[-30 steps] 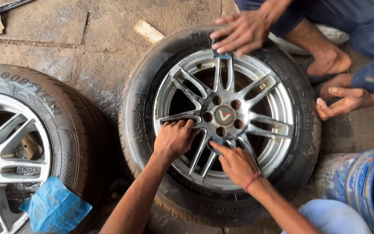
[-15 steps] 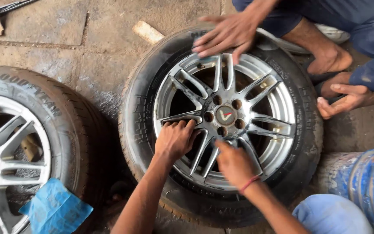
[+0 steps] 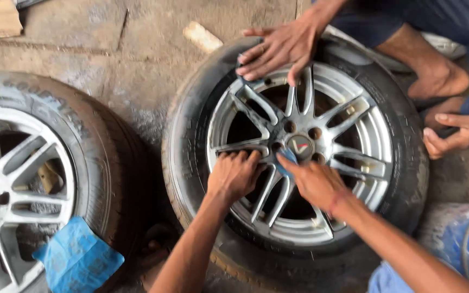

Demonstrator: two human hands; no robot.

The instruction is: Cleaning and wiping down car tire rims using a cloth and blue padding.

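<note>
Item: left hand (image 3: 234, 174). I am seeing it resting at centre frame, fingers curled loosely over the lower-left spokes of the silver alloy wheel (image 3: 321, 116), gripping nothing I can make out.

Item: right hand (image 3: 313, 182). It is pressing a small blue pad (image 3: 285, 161) against the spokes just below the hub cap (image 3: 301, 145), fingers narrow around it.

Item: the wheel, lying flat inside its black tyre (image 3: 191, 125) at centre-right of the frame.

Item: a co-worker's hand (image 3: 278, 48), upper centre, spread flat on the rim's top edge over another bluish scrap; their other hand (image 3: 454, 133) and bare foot (image 3: 438, 78) are sitting at the right edge.

Item: second wheel (image 3: 23, 179) at lower left, a blue cloth (image 3: 77, 260) lying against it.

Risks, as I am judging them: fingertips are working between narrow spokes, so a slip could be jamming or scraping knuckles on an edge; the small pad could be dropping through a gap; two people pushing on one wheel could be shifting it toward the foot.
</note>
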